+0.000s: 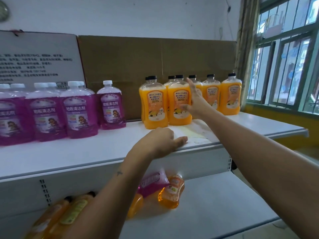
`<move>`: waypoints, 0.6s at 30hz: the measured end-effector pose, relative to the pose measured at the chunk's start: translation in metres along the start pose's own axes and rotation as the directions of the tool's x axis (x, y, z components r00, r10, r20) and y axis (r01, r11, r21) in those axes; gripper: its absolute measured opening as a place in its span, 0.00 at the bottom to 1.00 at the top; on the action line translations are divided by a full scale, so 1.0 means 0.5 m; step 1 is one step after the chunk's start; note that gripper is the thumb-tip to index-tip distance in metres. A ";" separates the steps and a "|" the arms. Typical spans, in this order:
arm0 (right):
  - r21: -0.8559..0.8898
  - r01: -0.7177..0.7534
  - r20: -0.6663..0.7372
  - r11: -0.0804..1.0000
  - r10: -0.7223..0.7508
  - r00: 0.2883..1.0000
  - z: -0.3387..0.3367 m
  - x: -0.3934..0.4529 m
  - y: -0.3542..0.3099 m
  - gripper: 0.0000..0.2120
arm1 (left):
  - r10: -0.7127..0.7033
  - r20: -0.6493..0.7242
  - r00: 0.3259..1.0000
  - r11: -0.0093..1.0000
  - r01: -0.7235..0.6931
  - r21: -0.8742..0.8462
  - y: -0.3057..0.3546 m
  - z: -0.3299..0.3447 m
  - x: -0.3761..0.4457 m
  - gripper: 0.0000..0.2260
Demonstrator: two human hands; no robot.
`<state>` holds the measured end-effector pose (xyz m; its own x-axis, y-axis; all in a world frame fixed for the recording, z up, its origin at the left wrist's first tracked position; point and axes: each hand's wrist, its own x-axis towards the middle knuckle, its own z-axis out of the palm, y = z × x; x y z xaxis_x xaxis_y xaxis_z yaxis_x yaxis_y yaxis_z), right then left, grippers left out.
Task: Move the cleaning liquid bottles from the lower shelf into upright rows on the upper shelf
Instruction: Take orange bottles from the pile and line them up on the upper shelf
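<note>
The right hand (196, 100) is up on the upper shelf (89, 152). Its fingers are straight and spread, and it holds nothing. The thumb side is right by an orange bottle (179, 102) with a black cap. I cannot tell if the hand touches that bottle. This bottle stands up straight at the front. Another tall orange bottle (154, 104) stands just to its left. More orange bottles (230, 95) stand behind the hand and to its right, in a row by the brown cardboard (124, 66).

The left hand (162, 141) is lower and nearer. It rests on the front edge of the upper shelf. Its fingers are curled under and its thumb lies flat along the edge. It holds nothing.

Far to the left of both hands stand the purple bottles (79, 109) with white caps, all upright in rows on the same shelf.

Below the left hand is the lower shelf (215, 204). A few bottles lie there on their sides: a small orange bottle (170, 194), a purple one (153, 182) touching it, and more orange ones (69, 213) partly hidden by the left arm.

To the right of the right hand is a window (284, 66) with green frames.
</note>
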<state>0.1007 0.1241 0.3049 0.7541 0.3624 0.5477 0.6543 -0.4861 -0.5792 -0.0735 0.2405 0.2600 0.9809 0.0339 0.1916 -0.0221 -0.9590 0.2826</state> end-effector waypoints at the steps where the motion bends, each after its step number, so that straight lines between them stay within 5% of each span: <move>1: -0.005 -0.002 0.002 1.000 0.002 1.000 -0.002 -0.002 -0.002 0.51 | -0.006 -0.006 1.000 1.000 0.006 -0.009 0.001 -0.001 -0.002 0.26; 6: 0.006 -0.096 0.015 0.995 0.096 0.995 -0.009 -0.046 -0.028 0.54 | 0.012 -0.120 0.993 1.000 -0.015 -0.021 0.017 -0.022 -0.031 0.19; 8: 0.097 -0.110 -0.010 0.989 0.112 0.994 -0.015 -0.090 -0.052 0.48 | 0.048 -0.246 0.968 0.998 -0.036 0.051 0.023 -0.032 -0.056 0.20; 13: 0.287 0.123 -0.067 0.950 -0.108 0.992 -0.024 -0.298 -0.107 0.25 | 0.090 -0.572 0.815 0.966 -0.211 -0.148 0.038 -0.006 -0.189 0.22; 18: 0.493 0.188 -0.124 0.849 -0.145 0.982 -0.004 -0.509 -0.095 0.20 | 0.038 -0.652 0.757 0.937 -0.254 -0.240 0.020 0.091 -0.316 0.19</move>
<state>-0.1222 0.0534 0.1942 0.6381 0.3274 0.6969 0.7255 0.0474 -0.6866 -0.2199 0.2129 0.1899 0.6154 0.1726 0.7691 -0.3159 -0.8399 0.4413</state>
